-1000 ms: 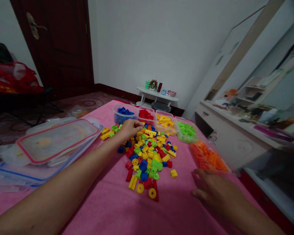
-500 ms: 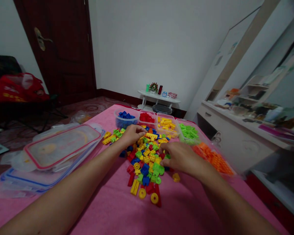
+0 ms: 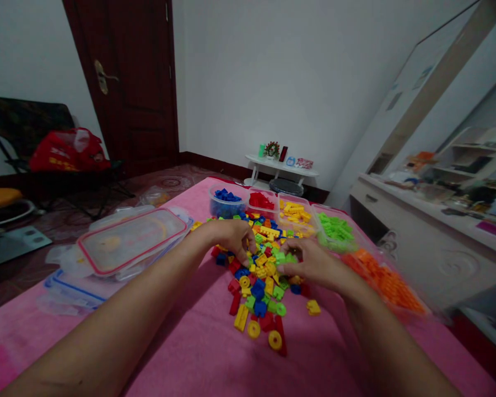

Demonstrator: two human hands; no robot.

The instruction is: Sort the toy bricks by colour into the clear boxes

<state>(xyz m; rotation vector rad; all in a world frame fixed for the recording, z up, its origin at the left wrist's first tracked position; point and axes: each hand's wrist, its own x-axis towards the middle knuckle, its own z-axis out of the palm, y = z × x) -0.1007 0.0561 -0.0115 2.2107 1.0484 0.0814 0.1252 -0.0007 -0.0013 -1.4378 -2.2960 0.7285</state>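
A loose heap of toy building bricks (image 3: 258, 289) in yellow, green, blue and red lies on the pink cloth (image 3: 215, 342). At the heap's left side my left hand (image 3: 235, 237) reaches down, its fingers curled and a little apart from the thumb, touching the bricks; nothing shows in its grasp. From the right comes my right hand (image 3: 310, 262), with a light green brick (image 3: 288, 257) between thumb and fingers, just over the heap. Its fingertips are partly blurred.
Behind the heap stand clear tubs of blue bricks (image 3: 227, 205), red bricks (image 3: 261, 201), yellow bricks (image 3: 294, 211) and green bricks (image 3: 334, 227). Orange bricks (image 3: 386, 281) fill a box at right. Stacked plastic lids (image 3: 132, 240) lie at left. A single yellow brick (image 3: 313, 307) sits apart.
My left hand has moved down and nearer into the heap. My right hand has lifted a green brick from the heap's near right part. The view has swung slightly left.
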